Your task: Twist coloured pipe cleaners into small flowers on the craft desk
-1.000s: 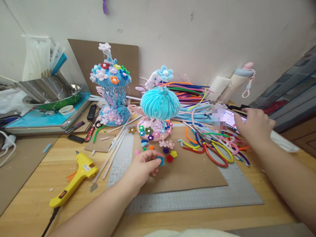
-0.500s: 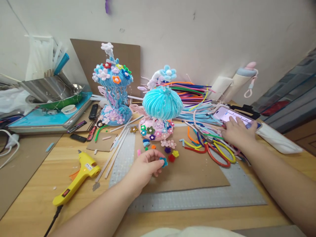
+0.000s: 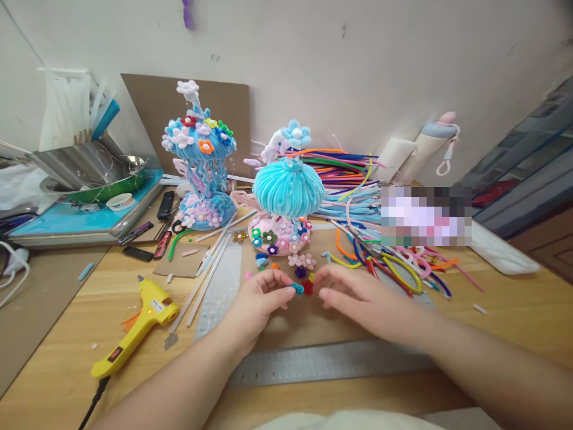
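My left hand (image 3: 265, 298) pinches a small teal pipe-cleaner flower (image 3: 297, 289) between thumb and fingertips, over the cardboard. Close on its right is my right hand (image 3: 358, 295), thumb and fingers apart with nothing seen between them. A red flower (image 3: 308, 287) lies between the two hands, a dark purple one (image 3: 300, 272) just behind. Beyond them stands a pipe-cleaner jellyfish with a turquoise cap (image 3: 289, 187) above a pink base (image 3: 278, 236) covered in little flowers. A second, blue jellyfish (image 3: 199, 143) with flowers on its cap stands to the left.
A yellow glue gun (image 3: 134, 325) lies at the left, its cord running to the front edge. Red-handled scissors (image 3: 388, 278) and loose pipe cleaners (image 3: 353, 206) spread at the right, near a blurred-out patch. A metal pot (image 3: 83, 164) stands on books at the back left.
My right hand has left the phone at the right and come to the middle, beside my left hand. The left hand still pinches the teal flower. The view has shifted slightly.
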The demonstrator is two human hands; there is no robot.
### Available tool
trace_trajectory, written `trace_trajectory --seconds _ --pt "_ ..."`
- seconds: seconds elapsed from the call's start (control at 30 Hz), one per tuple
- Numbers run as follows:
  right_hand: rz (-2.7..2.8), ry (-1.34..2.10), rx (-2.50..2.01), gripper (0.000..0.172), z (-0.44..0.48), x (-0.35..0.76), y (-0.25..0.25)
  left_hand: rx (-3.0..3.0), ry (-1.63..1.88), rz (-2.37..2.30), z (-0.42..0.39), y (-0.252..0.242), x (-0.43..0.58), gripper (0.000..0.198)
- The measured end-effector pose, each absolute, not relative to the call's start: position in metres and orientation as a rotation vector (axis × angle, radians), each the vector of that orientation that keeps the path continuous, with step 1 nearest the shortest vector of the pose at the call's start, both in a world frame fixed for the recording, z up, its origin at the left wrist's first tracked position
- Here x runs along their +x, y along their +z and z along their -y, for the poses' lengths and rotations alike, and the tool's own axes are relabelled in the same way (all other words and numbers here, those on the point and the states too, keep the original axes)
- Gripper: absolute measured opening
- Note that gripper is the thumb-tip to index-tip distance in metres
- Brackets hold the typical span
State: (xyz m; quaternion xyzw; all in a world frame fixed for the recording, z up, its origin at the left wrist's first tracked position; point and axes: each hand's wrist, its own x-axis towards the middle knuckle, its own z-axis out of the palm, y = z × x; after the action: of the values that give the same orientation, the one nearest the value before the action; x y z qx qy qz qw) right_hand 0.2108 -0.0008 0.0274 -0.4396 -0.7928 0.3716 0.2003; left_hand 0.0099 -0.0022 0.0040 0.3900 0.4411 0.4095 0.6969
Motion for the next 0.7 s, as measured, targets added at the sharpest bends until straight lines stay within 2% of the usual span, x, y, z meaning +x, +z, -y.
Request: trace_trajectory --seconds 0.07,0.37,0.47,0.7 --pt "2.113 1.169 -1.162 0.013 0.008 0.191 0.021 0.824 0.932 -0.924 0.003 0.004 0.010 0.017" --pt "1.407 1.761 -1.122 0.028 -0.001 0.167 0.003 0.648 0.869 -0.784 0.003 0.006 0.006 0.011" --pt "1.323 1.790 -1.110 0.027 0.003 0.165 0.001 0.687 0.851 -0.801 0.004 0.005 0.008 0.012" --pt "1.510 1.667 -1.130 0.023 0.009 0.165 -0.004 0.845 0.842 -0.899 0.006 0.007 0.011 0.016"
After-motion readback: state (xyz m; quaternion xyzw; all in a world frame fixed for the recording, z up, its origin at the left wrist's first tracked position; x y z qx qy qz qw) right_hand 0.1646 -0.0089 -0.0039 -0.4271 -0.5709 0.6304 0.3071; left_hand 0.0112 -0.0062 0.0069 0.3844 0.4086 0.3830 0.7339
